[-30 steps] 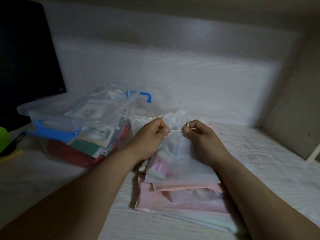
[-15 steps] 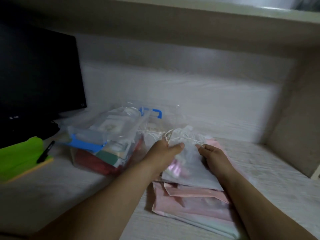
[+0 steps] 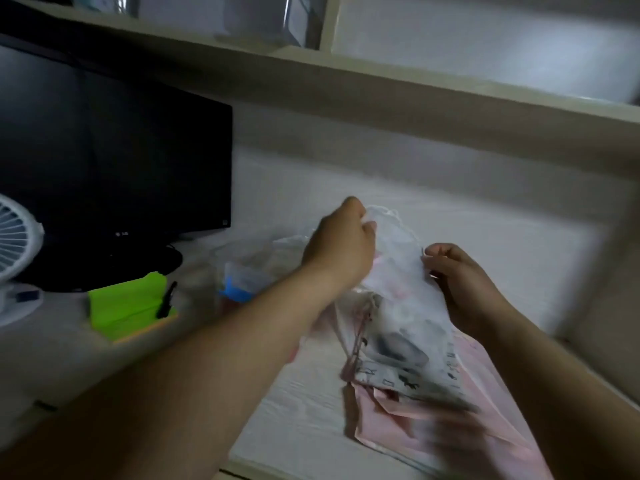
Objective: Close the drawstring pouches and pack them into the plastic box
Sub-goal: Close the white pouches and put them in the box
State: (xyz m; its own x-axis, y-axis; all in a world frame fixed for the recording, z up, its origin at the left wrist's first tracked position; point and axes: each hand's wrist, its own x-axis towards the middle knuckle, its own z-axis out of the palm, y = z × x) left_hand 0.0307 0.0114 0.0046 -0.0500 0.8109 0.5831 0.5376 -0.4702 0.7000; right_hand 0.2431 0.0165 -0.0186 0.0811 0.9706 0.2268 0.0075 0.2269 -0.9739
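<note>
The sheer white fabric drawstring pouch point(image 3: 398, 268) is held up in the air above the pale wood-grain bench point(image 3: 304, 420), clear of the pile beneath it. The left hand point(image 3: 341, 244) has its grip clamped round the gathered neck at the top. The right hand point(image 3: 464, 282) pinches the pouch's right edge, fingers curled together on the fabric. The neck looks bunched, so this pouch is probably drawn shut or close to it, but motion blur hides the cord too much to be sure.

The clear plastic box with a blue latch point(image 3: 242, 271) stands on the bench to the left, partly hidden behind the left forearm. What it already holds cannot be made out. The held pouch is not yet in it.

More work is left. A white pouch printed with small dark figures point(image 3: 405, 379) lies on the bench under the hands, and flat pale pink pouches point(image 3: 415, 431) lie beneath that. By my reading the task is somewhere in its middle, with this pouch next for the box.
</note>
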